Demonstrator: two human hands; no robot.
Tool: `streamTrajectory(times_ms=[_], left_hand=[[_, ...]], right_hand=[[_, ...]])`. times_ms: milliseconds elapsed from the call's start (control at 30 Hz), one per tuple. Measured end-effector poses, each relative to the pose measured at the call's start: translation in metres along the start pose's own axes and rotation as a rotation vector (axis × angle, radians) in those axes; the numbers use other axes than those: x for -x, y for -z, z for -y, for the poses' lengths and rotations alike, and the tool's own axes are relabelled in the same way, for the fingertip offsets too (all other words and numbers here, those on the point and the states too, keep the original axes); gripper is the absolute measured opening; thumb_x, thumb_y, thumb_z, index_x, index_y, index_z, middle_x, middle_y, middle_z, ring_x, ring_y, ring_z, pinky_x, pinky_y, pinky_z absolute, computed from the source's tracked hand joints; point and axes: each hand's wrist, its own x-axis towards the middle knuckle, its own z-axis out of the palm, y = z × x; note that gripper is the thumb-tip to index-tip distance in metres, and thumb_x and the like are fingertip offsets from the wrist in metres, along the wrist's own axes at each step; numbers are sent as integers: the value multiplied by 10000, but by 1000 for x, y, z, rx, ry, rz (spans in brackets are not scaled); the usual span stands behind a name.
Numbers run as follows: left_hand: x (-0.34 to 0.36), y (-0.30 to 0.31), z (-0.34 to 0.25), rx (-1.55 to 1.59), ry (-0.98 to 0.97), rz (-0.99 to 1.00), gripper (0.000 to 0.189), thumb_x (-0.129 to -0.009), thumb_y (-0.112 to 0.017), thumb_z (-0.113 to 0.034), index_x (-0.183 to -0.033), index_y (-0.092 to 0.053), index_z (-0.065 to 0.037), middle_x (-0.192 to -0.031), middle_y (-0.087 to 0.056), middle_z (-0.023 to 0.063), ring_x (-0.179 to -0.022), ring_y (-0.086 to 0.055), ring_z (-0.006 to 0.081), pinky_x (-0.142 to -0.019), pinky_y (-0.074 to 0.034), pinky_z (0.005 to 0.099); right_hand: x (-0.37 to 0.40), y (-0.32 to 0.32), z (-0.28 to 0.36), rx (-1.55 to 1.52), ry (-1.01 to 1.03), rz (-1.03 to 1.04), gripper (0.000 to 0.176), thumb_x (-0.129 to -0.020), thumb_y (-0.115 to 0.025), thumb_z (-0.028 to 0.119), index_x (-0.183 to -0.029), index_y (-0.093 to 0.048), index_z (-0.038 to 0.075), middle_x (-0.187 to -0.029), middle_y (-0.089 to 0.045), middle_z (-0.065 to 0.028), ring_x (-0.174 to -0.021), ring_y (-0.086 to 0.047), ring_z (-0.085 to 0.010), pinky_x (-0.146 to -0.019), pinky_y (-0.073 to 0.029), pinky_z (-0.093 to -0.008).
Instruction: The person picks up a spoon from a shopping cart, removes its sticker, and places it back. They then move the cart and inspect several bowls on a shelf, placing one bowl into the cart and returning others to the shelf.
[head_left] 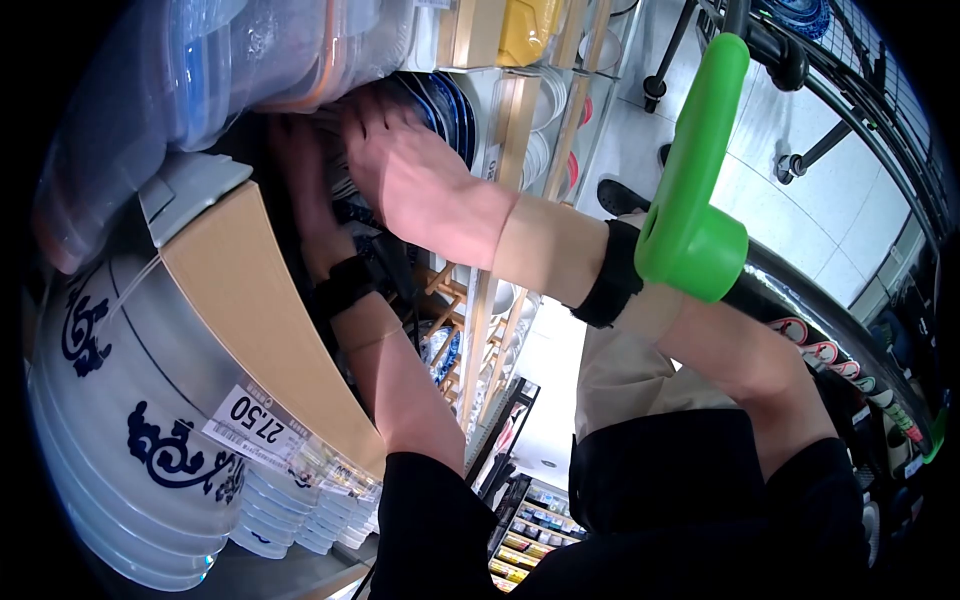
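My right hand point(415, 180) reaches in among the dishes on a shelf, back of the hand toward me, its fingers stretched out and a little apart. Blue-patterned dishes point(445, 110) stand on edge just beyond it. Deeper in shadow, my left hand point(305, 175) extends along the other side, fingers straight. Between the two hands show the pale rims of stacked dishes point(338, 160), which the hands partly cover. Both wrists carry black bands, and the fingertips are partly hidden in the dark.
Stacked white bowls with blue scrolls point(150, 400) stand at left behind a wooden shelf edge point(270, 320) with a price tag point(255, 428). Clear plastic containers point(230, 60) border the hands. A green plastic handle point(700, 170) and a wire cart point(850, 110) are at right.
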Motion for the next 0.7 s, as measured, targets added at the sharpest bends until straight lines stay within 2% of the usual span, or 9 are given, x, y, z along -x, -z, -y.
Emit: streamTrajectory(times_ms=[100, 200, 267, 367, 467, 567, 700], left_hand=[[17, 8, -5, 71, 1, -78, 388, -1010, -501, -172, -1326, -568, 44, -1312, -625, 218, -1203, -600, 272, -1017, -444, 365], [24, 24, -14, -211, -37, -156, 346, -988, -522, -173, -1226, -626, 56, -1168, -688, 218, -1041, -659, 272, -896, -502, 381], [23, 33, 1, -397, -79, -193, 331, -971, -543, -180, -1166, -648, 66, -1072, -714, 213, -922, -672, 261, -810, -522, 390], [27, 46, 24, -399, 191, -53, 361, -959, -561, -217, -1156, -645, 73, -1006, -709, 212, -835, -630, 229, -756, -516, 391], [17, 56, 50, -293, 214, 6, 349, -926, -602, -199, -1134, -661, 75, -962, -701, 175, -797, -593, 199, -743, -510, 370], [32, 43, 7, 14, 310, 14, 321, -870, -621, -125, -1116, -678, 73, -952, -695, 139, -797, -601, 191, -740, -511, 361], [31, 42, 1, 89, 311, 25, 322, -852, -624, -108, -1113, -681, 71, -956, -694, 132, -801, -602, 187, -739, -510, 355]], right_hand=[[6, 8, -2, 41, 52, 7, 581, -786, -566, 36, -1293, -432, -213, -1347, -454, -377, -1312, -440, -464, -1147, -345, -453], [12, 16, -4, 94, 107, 8, 553, -825, -546, 55, -1293, -433, -218, -1373, -433, -385, -1342, -410, -465, -1162, -327, -457], [15, 19, -6, 88, 133, 13, 543, -848, -539, 68, -1296, -430, -218, -1390, -418, -390, -1359, -393, -466, -1169, -318, -459], [14, 20, -4, 38, 97, 20, 531, -872, -542, 82, -1302, -431, -211, -1409, -402, -392, -1378, -374, -460, -1175, -313, -455], [14, 22, -5, 124, 110, 67, 518, -889, -539, 83, -1308, -432, -202, -1412, -402, -390, -1378, -378, -453, -1176, -315, -450], [15, 19, -6, 63, 95, 35, 513, -893, -538, 78, -1310, -431, -201, -1417, -400, -387, -1378, -382, -449, -1176, -318, -446], [16, 19, -7, 122, 109, 72, 516, -889, -537, 73, -1313, -430, -201, -1431, -390, -389, -1379, -387, -446, -1180, -316, -443]])
